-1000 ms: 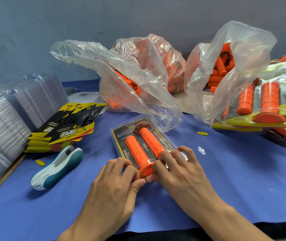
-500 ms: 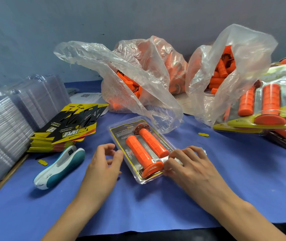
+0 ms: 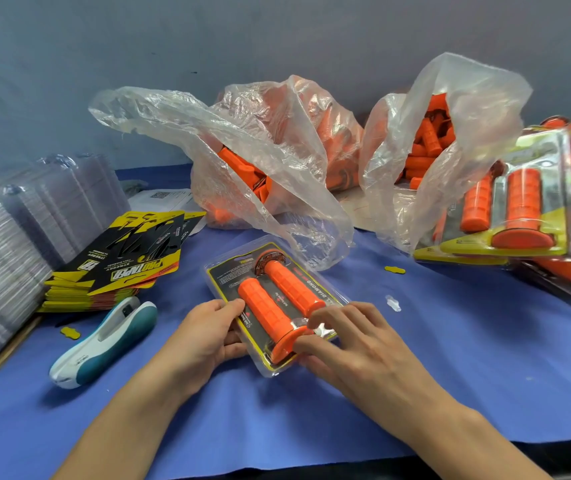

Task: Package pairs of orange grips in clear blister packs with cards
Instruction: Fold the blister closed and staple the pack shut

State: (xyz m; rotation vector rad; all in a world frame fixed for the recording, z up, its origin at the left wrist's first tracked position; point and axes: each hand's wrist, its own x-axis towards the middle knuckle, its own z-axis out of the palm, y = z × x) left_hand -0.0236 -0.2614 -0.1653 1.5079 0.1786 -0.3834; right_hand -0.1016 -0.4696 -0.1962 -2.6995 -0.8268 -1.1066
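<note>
A clear blister pack (image 3: 223, 271) with a black and yellow card and two orange grips (image 3: 270, 306) inside lies on the blue cloth in front of me. My left hand (image 3: 208, 337) grips its left edge, thumb on top and fingers underneath. My right hand (image 3: 350, 337) holds the pack's near right corner, fingertips pressing on the clear plastic by the grips' flanged ends. The near end of the pack looks lifted a little off the cloth.
A stack of printed cards (image 3: 117, 265) and stacks of empty clear blisters (image 3: 7, 258) sit at left. A white and teal stapler (image 3: 104, 344) lies near my left hand. Two plastic bags of orange grips (image 3: 277, 161) (image 3: 426, 147) stand behind. Finished packs (image 3: 519, 202) pile at right.
My left hand came back from beside the stapler to the pack's left edge and took hold of it. My right hand closed on the near right corner.
</note>
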